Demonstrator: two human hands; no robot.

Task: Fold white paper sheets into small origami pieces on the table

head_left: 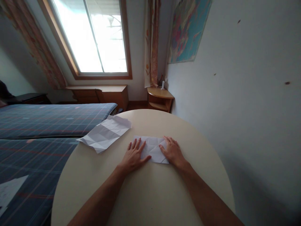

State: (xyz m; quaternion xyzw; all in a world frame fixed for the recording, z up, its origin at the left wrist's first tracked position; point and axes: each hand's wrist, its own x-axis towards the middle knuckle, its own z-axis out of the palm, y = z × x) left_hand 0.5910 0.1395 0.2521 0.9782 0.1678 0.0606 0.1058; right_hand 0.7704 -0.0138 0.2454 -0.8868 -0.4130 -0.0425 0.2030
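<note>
A small folded white paper (151, 147) lies flat on the round cream table (150, 191). My left hand (134, 155) rests on the paper's left part with its fingers spread and flat. My right hand (171, 151) presses on the paper's right part, fingers stretched over a folded corner. A second, larger creased white sheet (105, 133) lies to the left near the table's far-left edge, partly hanging over it, untouched by either hand.
A bed with a blue plaid cover (47, 125) stands left of the table, with a white paper (9, 191) on it. A white wall (246, 110) is close on the right. A wooden corner shelf (160, 98) and a window (94, 34) lie beyond.
</note>
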